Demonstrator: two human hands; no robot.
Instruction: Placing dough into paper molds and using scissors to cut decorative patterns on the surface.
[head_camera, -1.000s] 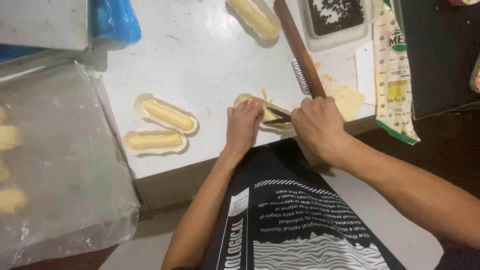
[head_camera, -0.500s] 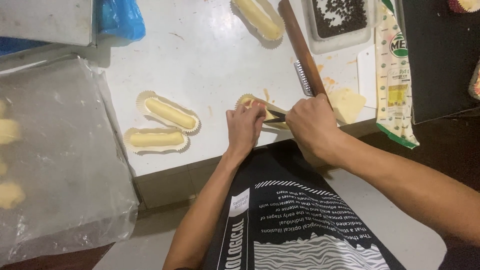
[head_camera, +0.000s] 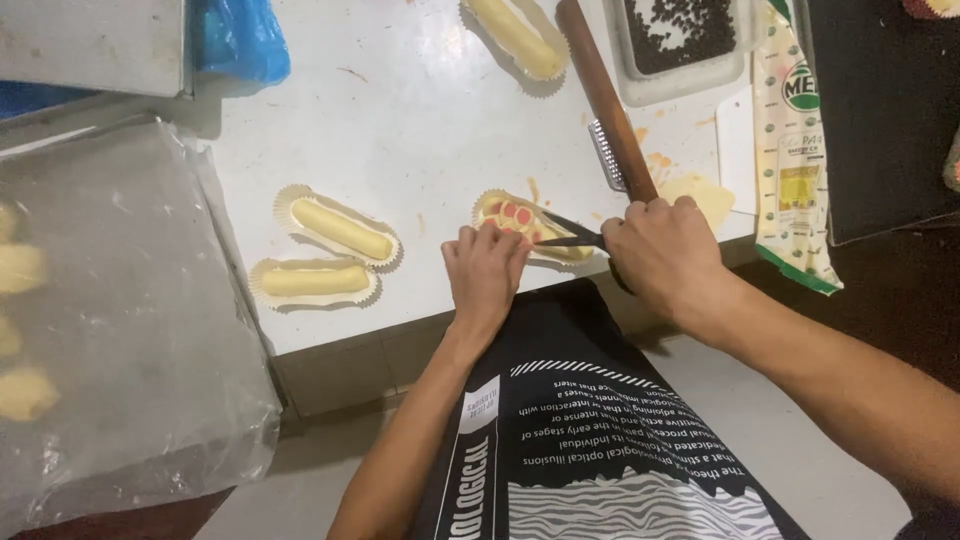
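Observation:
A long yellow pastry (head_camera: 512, 216) in a paper case lies at the near edge of the white table (head_camera: 420, 130), with red slices on top. My left hand (head_camera: 487, 272) rests its fingertips on the pastry's near side and steadies it. My right hand (head_camera: 665, 255) grips dark scissors (head_camera: 572, 236), whose blades point left onto the pastry's right end.
Two plain pastries (head_camera: 340, 228) (head_camera: 305, 280) lie to the left, and another (head_camera: 515, 35) sits at the far edge. A wooden-handled grater (head_camera: 608, 105), a tray of dark chips (head_camera: 685, 40), a printed packet (head_camera: 795, 150) and a black board (head_camera: 880, 110) stand at the right. A plastic-covered tray (head_camera: 110, 300) sits left.
My left hand has slid slightly back toward me, uncovering the red slices on the pastry. The right hand and scissors stay at the pastry's right end.

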